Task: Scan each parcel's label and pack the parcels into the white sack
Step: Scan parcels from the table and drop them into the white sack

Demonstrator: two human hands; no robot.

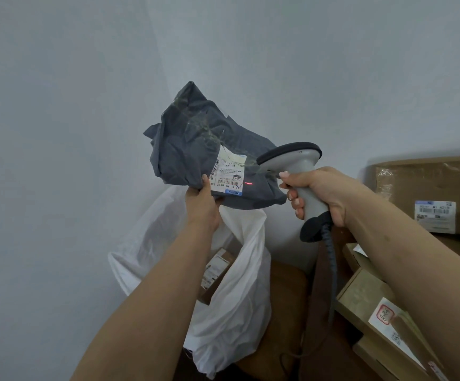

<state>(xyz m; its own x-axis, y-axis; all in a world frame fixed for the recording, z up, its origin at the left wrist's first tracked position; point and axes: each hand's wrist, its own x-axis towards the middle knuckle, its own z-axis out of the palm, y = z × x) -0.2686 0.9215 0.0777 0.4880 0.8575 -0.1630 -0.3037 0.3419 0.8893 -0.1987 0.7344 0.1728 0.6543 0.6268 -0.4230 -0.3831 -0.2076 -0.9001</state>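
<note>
grey plastic mailer bag [195,138], crumpled and soft, held up over the open mouth of the white sack [234,312]: my left hand [202,207] pinches its lower edge beside the label [227,174], thumb on the front, fingers hidden behind. my right hand [319,193] is wrapped tight round the handle of the scanner [292,160], forefinger up near the trigger, nose close to the bag. the red scan line [248,183] falls on bare plastic just right of the label, so i judge the beam needs swinging left onto the barcode, and the label pulled flat, since the film is wrinkled and could spoil the read. only then should the bag drop into the sack, where a brown box [217,270] already lies. the sack stands on a brown surface against a pale wall. cardboard parcels [429,193] with labels are stacked at my right, and the scanner's cable [330,265] trails down between them.
</note>
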